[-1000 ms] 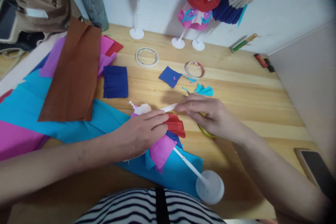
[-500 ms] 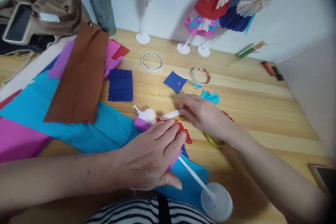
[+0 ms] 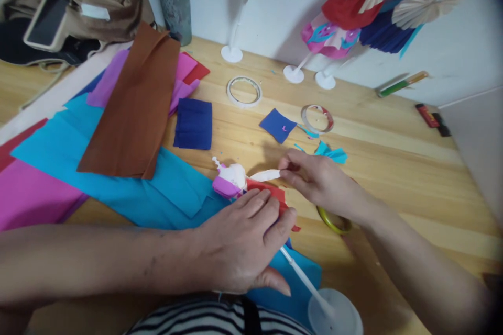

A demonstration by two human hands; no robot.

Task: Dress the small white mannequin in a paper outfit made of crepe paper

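Observation:
A small doll-like figure on a white stick lies slanting on the blue paper (image 3: 173,199). Its white-and-purple head (image 3: 231,180) points away from me, and its round white base (image 3: 335,313) is near my body. My left hand (image 3: 251,235) rests flat over the figure's middle, thumb apart, hiding much of it. Red paper (image 3: 275,191) shows past the fingertips. Between thumb and fingertips, my right hand (image 3: 314,178) pinches the end of a narrow white strip (image 3: 265,174), stretched out from beside the head; its other end meets the red paper.
Brown paper (image 3: 129,110) tops coloured sheets at left. Blue squares (image 3: 193,124), two tape rolls (image 3: 244,91) (image 3: 317,118) and turquoise scraps (image 3: 331,152) lie beyond my hands. A yellow-green ring (image 3: 334,221) is under my right wrist. Decorated figures (image 3: 334,26) on stands line the wall, with a cutter (image 3: 403,84) nearby.
The view has shifted, moving everything rightward. My left fingers have drawn back slightly and bent, showing more red paper. My right hand still pinches the white strip.

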